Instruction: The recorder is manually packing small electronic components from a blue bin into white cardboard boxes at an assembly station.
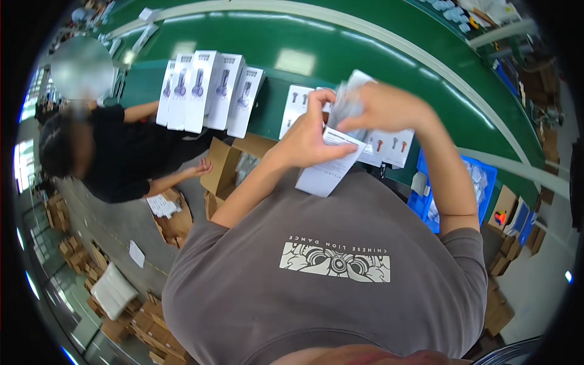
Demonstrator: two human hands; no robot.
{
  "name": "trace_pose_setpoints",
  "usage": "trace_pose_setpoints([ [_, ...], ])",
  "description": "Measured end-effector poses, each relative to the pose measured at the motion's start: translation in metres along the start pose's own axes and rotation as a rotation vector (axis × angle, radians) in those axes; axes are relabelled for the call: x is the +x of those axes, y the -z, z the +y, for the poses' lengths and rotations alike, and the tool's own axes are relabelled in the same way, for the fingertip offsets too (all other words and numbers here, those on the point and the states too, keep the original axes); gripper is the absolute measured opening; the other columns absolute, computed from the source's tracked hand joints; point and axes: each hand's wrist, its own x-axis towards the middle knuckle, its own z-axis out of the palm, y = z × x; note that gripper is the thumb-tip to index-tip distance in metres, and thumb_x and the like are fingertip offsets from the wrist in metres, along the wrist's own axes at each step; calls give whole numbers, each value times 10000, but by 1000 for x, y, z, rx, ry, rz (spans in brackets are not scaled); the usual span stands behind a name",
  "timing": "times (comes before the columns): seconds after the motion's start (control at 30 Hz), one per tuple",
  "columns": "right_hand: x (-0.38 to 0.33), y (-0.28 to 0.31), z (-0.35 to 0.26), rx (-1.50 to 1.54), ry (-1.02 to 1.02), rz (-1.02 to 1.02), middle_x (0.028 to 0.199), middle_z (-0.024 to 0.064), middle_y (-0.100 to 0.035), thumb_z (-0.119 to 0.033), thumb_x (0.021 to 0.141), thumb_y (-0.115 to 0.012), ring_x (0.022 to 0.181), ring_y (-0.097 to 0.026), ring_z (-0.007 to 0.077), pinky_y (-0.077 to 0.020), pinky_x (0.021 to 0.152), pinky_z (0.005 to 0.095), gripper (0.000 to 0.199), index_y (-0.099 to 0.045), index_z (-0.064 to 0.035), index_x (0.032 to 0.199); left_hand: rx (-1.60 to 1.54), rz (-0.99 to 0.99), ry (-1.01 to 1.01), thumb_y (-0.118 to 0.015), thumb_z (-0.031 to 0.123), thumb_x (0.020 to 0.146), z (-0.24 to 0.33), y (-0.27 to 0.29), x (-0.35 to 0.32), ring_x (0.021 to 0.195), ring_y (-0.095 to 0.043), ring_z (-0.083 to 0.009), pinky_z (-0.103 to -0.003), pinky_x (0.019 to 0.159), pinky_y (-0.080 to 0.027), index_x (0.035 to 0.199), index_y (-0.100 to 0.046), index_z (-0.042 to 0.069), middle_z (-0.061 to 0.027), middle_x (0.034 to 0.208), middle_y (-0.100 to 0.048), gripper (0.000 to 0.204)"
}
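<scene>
Green counter [267,39] sweeps from ten o'clock round to three, with cardboard boxes [152,325] piled on the workshop floor [115,234] around eight. At nine to ten o'clock a co-worker [121,149] in a black top has one hand by a row of five upright white cartons [207,91], each printed with headphones. Below that row, an open brown box [222,164] sits near the person's left forearm. Just above centre, the left hand [304,137] has its grip closed around a white box [331,173], thumb across its face. Toward one o'clock, a blurred translucent item [348,109] is at the box's upper end, against the right hand [386,109]; blur hides whether that grip is closed on it. White printed packages [395,149] lie at two o'clock, and a blue bin [417,204] holding clear bags [477,176] stands at three.
</scene>
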Motion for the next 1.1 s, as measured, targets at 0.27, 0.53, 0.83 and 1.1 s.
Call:
trace_pose_setpoints([
  [0.27,-72,-56,82,137,568,655,1018,142,-687,-229,921,-625,899,-629,318,-502,743,436,191,-691,-54,962,337,33,-223,-884,269,702,4,-55,34,1159,-527,-268,-396,1023,-409,1353,-282,33,-172,1258,-470,918],
  [0.53,-183,-100,142,750,397,1062,1011,86,-721,-137,937,-647,840,-661,142,-525,722,316,179,-701,-69,1094,-36,-62,-147,-888,226,671,23,-126,51,1233,-455,-265,-418,1058,-365,1359,-329,47,-142,1294,-431,904],
  [0.83,-335,-369,468,-24,-1384,657,1264,154,-595,-313,842,-704,1197,-564,356,-491,946,532,487,-617,-71,1255,79,-117,-160,-891,218,661,31,-202,53,1226,-470,-264,-403,1052,-376,1354,-354,61,-151,1287,-437,890],
  [1.1,-330,-364,469,-193,-1281,870,1192,103,-623,-316,860,-690,1156,-572,307,-506,869,504,286,-709,-96,1041,141,-265,-208,-873,120,689,32,-254,44,1173,-517,-245,-388,994,-431,1343,-359,59,-133,1267,-453,834],
])
